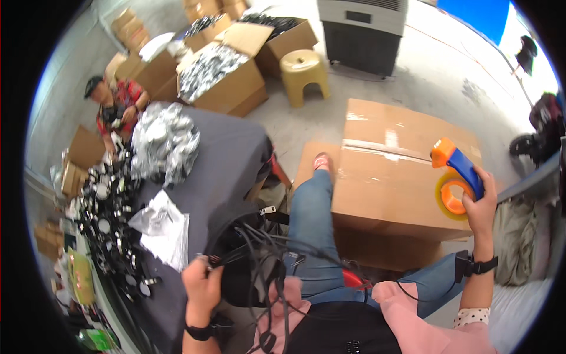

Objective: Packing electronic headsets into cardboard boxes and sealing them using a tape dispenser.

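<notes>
My right hand (482, 203) is closed round the blue handle of a tape dispenser (463, 168) with an orange head and an orange-cored roll of tape. It is held above the right side of a large closed cardboard box (401, 171), which has clear tape along its seam. My left hand (201, 286) is curled shut at the edge of a grey-covered table, beside a black bag (239, 274) and a bundle of black cables (259, 248). Whatever its fingers grip is hidden. White plastic sheets (162, 230) lie on the table just beyond it.
Small black parts (109, 230) and a heap of silvery bags (165, 141) cover much of the table (221, 147). A person (121, 106) sits at its far left. Open boxes (236, 88), a yellow stool (303, 74) and an air cooler (362, 38) stand behind.
</notes>
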Demonstrator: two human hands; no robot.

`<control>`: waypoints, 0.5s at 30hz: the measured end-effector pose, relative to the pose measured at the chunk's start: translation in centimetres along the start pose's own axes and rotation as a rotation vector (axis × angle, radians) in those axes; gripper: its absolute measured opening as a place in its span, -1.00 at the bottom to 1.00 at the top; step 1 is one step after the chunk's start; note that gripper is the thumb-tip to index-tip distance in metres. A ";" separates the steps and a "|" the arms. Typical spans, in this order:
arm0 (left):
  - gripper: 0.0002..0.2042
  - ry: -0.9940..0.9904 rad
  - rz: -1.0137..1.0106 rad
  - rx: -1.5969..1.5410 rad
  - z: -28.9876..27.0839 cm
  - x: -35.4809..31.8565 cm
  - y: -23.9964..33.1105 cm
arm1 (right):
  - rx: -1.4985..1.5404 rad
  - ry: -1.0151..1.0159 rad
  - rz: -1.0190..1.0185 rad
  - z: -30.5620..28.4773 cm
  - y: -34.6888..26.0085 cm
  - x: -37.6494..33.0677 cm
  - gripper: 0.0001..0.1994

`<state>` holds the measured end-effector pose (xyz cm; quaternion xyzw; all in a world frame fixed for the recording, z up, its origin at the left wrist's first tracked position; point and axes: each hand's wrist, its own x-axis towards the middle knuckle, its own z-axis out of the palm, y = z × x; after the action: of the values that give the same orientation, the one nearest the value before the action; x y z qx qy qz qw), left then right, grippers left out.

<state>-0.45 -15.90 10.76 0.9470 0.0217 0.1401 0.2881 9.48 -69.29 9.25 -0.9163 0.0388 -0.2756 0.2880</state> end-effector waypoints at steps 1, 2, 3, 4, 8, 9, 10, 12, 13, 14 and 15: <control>-0.96 0.055 0.065 -0.009 -0.4 1.7 2.5 | 0.017 0.041 -0.007 -1.0 0.7 0.0 -0.46; -0.96 0.109 0.128 -0.022 -0.5 3.8 4.9 | 0.030 0.082 -0.017 -2.0 1.6 -0.1 -0.46; -0.96 0.060 0.144 -0.034 -0.5 6.2 7.6 | 0.054 0.116 0.010 -3.0 2.7 -0.5 -0.46; -0.93 0.048 0.197 -0.091 0.6 8.5 9.9 | 0.067 0.143 0.034 -3.4 3.8 -0.9 -0.46; -0.88 -0.243 0.512 0.002 8.5 16.1 16.8 | 0.040 0.281 0.103 -7.0 7.6 -3.5 -0.45; -0.89 -0.320 0.633 0.011 11.0 17.3 17.4 | 0.019 0.313 0.128 -7.5 8.4 -4.2 -0.45; -0.90 -0.437 0.607 0.017 13.2 17.8 18.2 | 0.006 0.340 0.150 -7.9 9.2 -5.1 -0.45; -0.91 -0.640 0.695 0.031 18.1 18.2 18.5 | -0.020 0.352 0.207 -8.9 10.3 -6.7 -0.44; -0.92 -0.733 0.736 0.091 20.9 18.1 18.7 | 0.028 0.353 0.286 -9.1 10.8 -7.3 -0.43; -0.91 -0.795 0.764 0.128 24.0 18.1 18.4 | 0.018 0.362 0.300 -9.2 11.2 -7.5 -0.43; -0.89 -0.821 0.833 0.125 26.8 18.0 18.0 | 0.002 0.347 0.335 -9.1 11.5 -7.6 -0.43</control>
<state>23.60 -43.17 3.97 0.8677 -0.4574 -0.1382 0.1373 -0.74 -81.73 5.47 -0.8356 0.2389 -0.3775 0.3198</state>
